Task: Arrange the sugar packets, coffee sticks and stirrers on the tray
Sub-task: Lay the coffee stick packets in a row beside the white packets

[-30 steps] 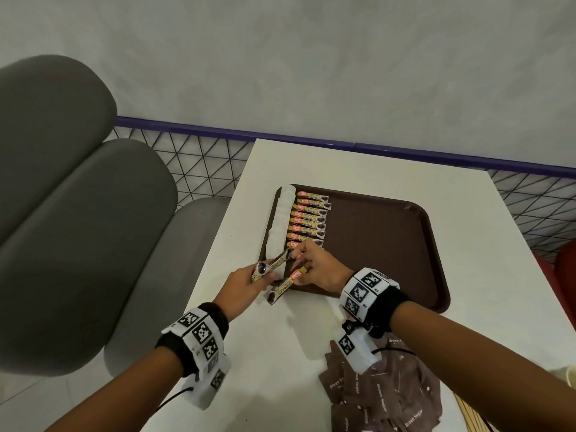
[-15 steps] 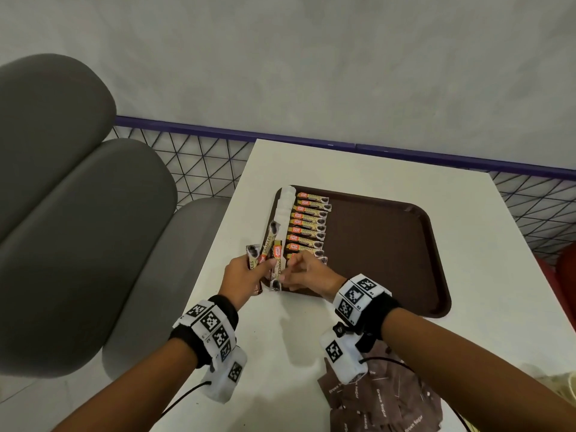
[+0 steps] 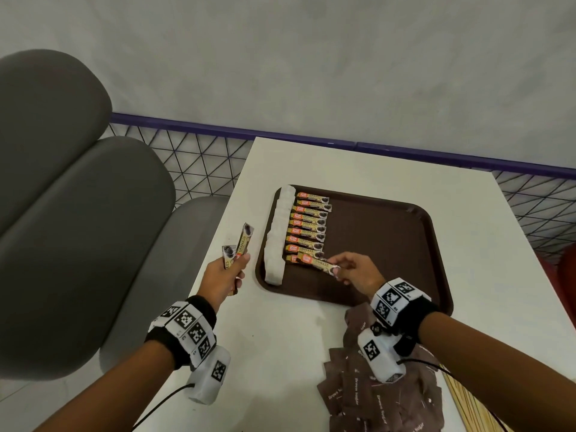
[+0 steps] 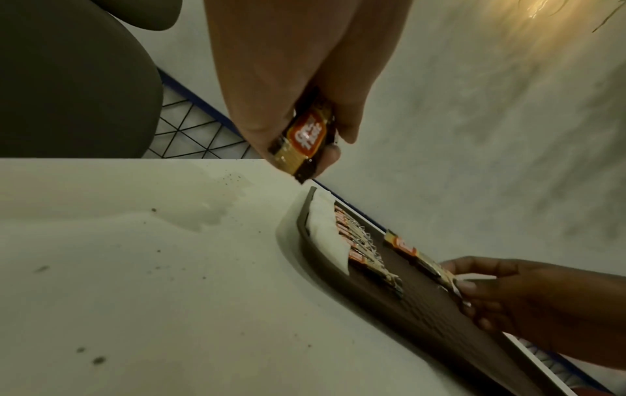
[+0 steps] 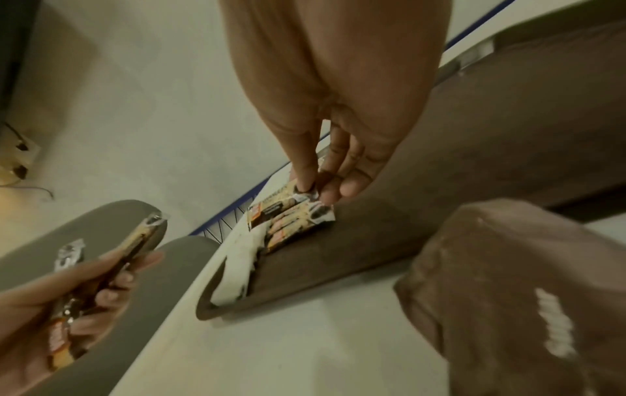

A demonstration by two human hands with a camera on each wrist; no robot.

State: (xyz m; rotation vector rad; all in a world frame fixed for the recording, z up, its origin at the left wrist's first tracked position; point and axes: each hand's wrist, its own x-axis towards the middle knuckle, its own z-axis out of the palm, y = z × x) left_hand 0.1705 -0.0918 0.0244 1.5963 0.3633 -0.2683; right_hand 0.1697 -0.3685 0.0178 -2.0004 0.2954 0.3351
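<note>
Right hand (image 3: 358, 271) pinches one coffee stick (image 3: 311, 261) by its end, just over the brown tray (image 3: 405, 260) — beside the laid row. Left hand (image 3: 223, 277) grips spare sticks (image 3: 241, 244) off the tray's left.

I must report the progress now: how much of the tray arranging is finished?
Done: white sugar packets and a column of coffee sticks lie on the tray. In hand: right hand lays one stick; left hand grips spare sticks. Left: brown sugar packets and stirrers on the table.
</note>
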